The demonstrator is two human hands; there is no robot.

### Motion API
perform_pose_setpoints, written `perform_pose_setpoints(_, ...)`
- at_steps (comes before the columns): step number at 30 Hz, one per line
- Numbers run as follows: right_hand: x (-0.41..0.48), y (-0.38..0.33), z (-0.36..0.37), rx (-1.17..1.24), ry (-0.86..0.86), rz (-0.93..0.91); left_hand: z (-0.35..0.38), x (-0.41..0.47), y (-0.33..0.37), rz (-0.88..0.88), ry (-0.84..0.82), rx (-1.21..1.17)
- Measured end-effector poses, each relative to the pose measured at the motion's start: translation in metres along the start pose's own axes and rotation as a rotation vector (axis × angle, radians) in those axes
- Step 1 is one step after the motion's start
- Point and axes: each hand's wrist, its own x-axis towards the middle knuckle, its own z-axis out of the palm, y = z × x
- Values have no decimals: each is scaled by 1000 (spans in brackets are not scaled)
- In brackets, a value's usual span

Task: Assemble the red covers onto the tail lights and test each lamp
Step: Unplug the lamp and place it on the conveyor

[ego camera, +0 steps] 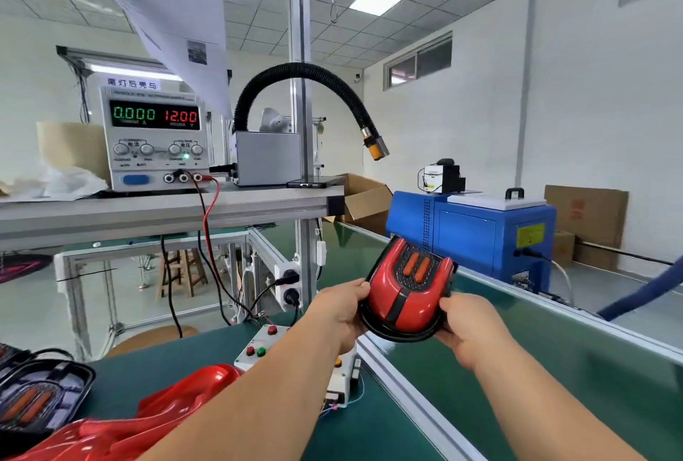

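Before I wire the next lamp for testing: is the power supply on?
On. The power supply display is lit, reading 0.000 in green and 12.00 in red, with a green indicator glowing below.

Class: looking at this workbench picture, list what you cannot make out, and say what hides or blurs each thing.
- Tail light, head view: underside and wiring, hidden by its body and both hands: left hand, right hand.
- Loose red covers: cut off by the bottom edge.
- Power supply knob labels: too small.
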Motion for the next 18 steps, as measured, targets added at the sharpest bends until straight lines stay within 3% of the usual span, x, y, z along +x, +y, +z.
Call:
perform_pose_setpoints(11,25,8,28,33,-59,87,-16,23,8,108,84,-8)
perform_pose_setpoints(18,37,5,44,-21,-73,-53,-20,45,7,108,122,-58)
